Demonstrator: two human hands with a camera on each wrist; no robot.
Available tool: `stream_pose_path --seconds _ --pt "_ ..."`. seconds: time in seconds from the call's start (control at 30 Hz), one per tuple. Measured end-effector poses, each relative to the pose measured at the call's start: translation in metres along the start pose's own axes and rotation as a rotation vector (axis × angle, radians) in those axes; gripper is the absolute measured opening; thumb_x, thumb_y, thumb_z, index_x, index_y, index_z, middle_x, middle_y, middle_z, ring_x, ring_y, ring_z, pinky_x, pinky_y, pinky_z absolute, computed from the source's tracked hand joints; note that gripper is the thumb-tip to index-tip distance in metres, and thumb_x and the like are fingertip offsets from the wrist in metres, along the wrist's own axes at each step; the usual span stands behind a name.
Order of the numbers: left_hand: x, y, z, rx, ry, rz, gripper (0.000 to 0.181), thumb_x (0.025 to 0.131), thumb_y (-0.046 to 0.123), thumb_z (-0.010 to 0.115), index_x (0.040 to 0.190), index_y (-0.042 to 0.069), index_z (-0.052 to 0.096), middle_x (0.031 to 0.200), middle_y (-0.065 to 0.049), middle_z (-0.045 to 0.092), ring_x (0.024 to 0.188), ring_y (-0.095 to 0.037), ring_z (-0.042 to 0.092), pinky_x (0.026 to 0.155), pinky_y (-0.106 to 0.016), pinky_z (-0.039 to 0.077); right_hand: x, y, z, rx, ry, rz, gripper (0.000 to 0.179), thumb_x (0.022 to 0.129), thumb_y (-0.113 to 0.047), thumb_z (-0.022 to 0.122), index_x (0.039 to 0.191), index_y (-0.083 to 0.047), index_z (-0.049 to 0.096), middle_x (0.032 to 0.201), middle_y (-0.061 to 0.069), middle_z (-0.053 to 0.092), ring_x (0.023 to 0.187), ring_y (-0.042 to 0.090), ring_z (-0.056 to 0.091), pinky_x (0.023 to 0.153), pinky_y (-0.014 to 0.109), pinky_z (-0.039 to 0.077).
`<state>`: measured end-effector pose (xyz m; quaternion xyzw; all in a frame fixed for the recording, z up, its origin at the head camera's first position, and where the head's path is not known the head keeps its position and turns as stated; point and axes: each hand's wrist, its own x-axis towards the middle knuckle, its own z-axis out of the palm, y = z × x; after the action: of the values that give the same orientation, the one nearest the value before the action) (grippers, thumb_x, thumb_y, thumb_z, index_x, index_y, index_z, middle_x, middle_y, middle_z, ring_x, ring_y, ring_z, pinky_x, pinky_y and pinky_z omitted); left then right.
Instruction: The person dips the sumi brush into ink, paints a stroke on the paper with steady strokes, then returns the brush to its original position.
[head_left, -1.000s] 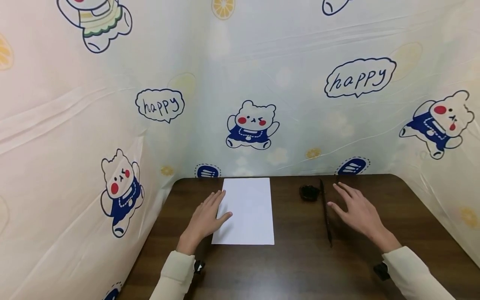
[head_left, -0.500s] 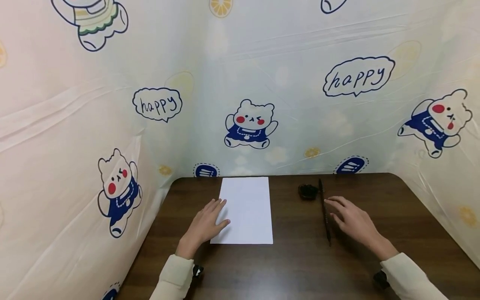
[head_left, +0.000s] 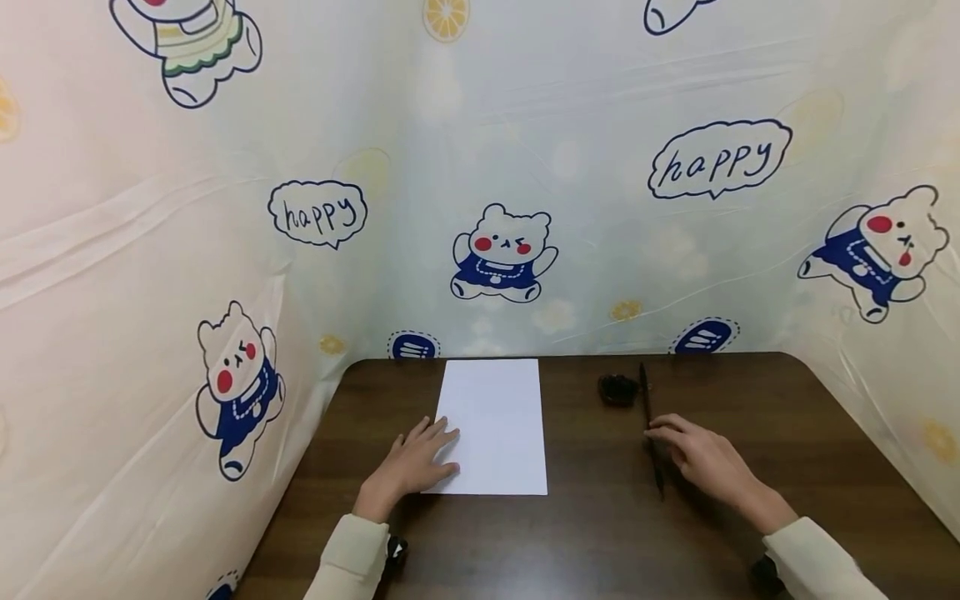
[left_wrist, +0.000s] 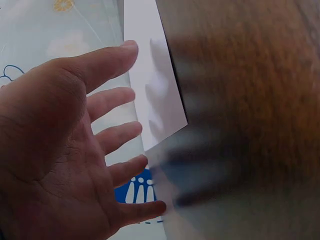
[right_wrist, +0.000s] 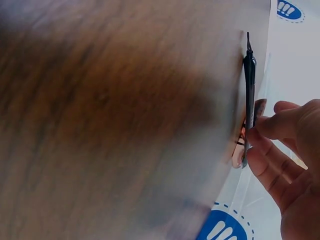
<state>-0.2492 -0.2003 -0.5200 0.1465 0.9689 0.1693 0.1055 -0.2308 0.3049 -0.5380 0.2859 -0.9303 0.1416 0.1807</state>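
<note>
In the head view a blank white sheet of paper lies upright on the dark wooden table. My left hand is spread over the sheet's lower left edge. The left wrist view shows its fingers straight and apart, casting shadows on the paper. My right hand is at a slim dark writing brush, thumb and fingertips pinching the middle of its handle. In the right wrist view the brush shows a thin hanging loop at one end. A small black dish sits left of the brush's far end.
The wooden table has rounded far corners and meets a pale cloth backdrop printed with bears. Both wrists carry small black devices below cream sleeves. Bare tabletop separates the paper from the brush.
My right hand has come back toward me and leftward, its fingers closing from spread to pinching the brush. My left hand has slid down along the paper's left edge.
</note>
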Motion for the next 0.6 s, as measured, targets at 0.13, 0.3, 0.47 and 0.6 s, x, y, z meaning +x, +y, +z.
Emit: stream_pose_path --seconds 0.13,0.3,0.47,0.6 --pt "-0.0032 -0.0007 0.0014 -0.025 -0.032 -0.003 0.064 0.100 0.040 0.072 0.158 0.019 0.054 0.175 -0.011 0.034 0.163 -0.042 0.025 0.121 -0.082 0.020 -0.0003 -0.0003 -0.0010 0.020 -0.027 -0.013 0.049 0.083 0.014 0.074 0.121 -0.016 0.079 0.129 0.005 0.070 0.072 -0.001 0.049 0.049 0.016 0.027" --pt "-0.0054 -0.0012 0.0015 -0.020 -0.038 -0.003 0.063 0.100 0.038 0.074 0.157 0.018 0.055 0.174 -0.011 0.035 0.162 -0.042 0.026 0.120 -0.082 0.021 0.0003 -0.0025 0.0002 0.045 -0.066 -0.020 0.048 0.085 0.013 0.075 0.120 -0.018 0.080 0.131 0.005 0.070 0.087 0.011 0.068 0.052 0.016 0.033" --pt "-0.0060 -0.0014 0.0029 -0.016 -0.030 -0.008 0.063 0.099 0.038 0.074 0.156 0.018 0.056 0.174 -0.011 0.036 0.162 -0.043 0.027 0.120 -0.082 0.021 0.0018 -0.0034 0.0044 0.041 -0.067 -0.053 0.046 0.084 0.013 0.078 0.117 -0.019 0.081 0.129 0.005 0.072 0.097 0.019 0.074 0.058 0.018 0.041" --pt "-0.0075 -0.0013 0.0042 -0.026 -0.039 -0.013 0.064 0.099 0.037 0.075 0.157 0.018 0.056 0.174 -0.011 0.036 0.162 -0.043 0.026 0.120 -0.082 0.020 0.0014 -0.0034 0.0078 0.044 -0.085 -0.068 0.044 0.085 0.012 0.077 0.115 -0.019 0.082 0.127 0.004 0.072 0.097 0.019 0.074 0.061 0.020 0.046"
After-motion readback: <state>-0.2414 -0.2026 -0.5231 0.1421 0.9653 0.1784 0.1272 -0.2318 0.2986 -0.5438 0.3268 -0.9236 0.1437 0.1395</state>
